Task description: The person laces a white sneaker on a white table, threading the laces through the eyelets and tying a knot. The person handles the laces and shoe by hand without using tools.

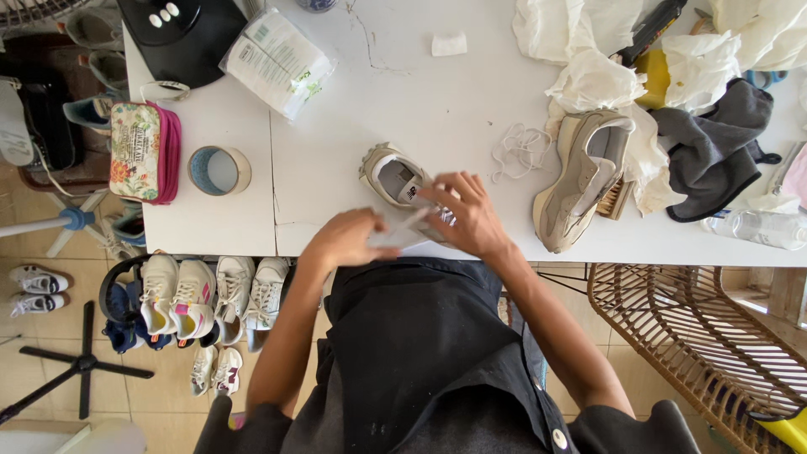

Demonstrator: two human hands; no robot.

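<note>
One white table (437, 109) fills most of the view, and on it we count two beige sneakers. The larger-looking one (580, 181) lies by itself to the right, near a grey cloth (714, 147) and a heap of white cloths (588, 50). The other sneaker (397, 178) sits at the table's near edge, under our two hands. Our right hand (467, 214) rests on its front part with fingers spread wide — our left hand (349, 240) is curled narrow around a pale flat piece (402, 234) touching the shoe; we cannot tell what that piece is. One loose white lace (521, 150) lies between the two sneakers. Farther left — one roll of tape (218, 171), one floral pouch (141, 151).
</note>
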